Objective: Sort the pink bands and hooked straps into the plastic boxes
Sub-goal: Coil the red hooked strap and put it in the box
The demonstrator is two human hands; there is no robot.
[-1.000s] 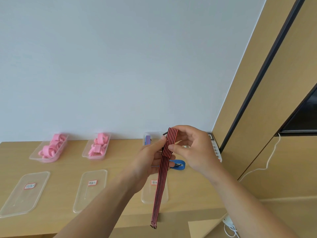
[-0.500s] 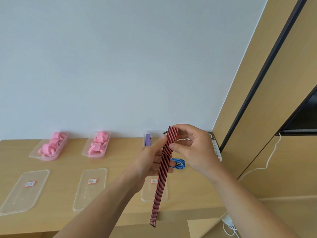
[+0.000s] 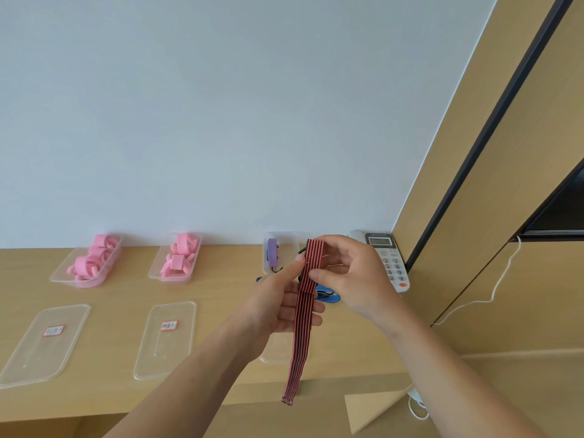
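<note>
- Two grips: your left hand (image 3: pixel 278 306) and right hand (image 3: pixel 352 276) pinch the red-and-black striped elastic strap (image 3: pixel 302 330) at its folded top.
- Its tail hangs below them.

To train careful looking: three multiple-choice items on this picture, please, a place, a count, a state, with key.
1. The white push-button telephone stands A. at the right end of the wooden table B. between boxes C. on a lid
2. How many clear plastic boxes hold pink foam bands? A. one B. two C. three
3. The red-and-black striped elastic strap is A. boxed B. held by left hand and right hand, end hanging C. coiled on a lid
Key: 1A, it sits by the corner; 2B, the third box holds a blue-striped strap; 3B, both hands pinch it.
</note>
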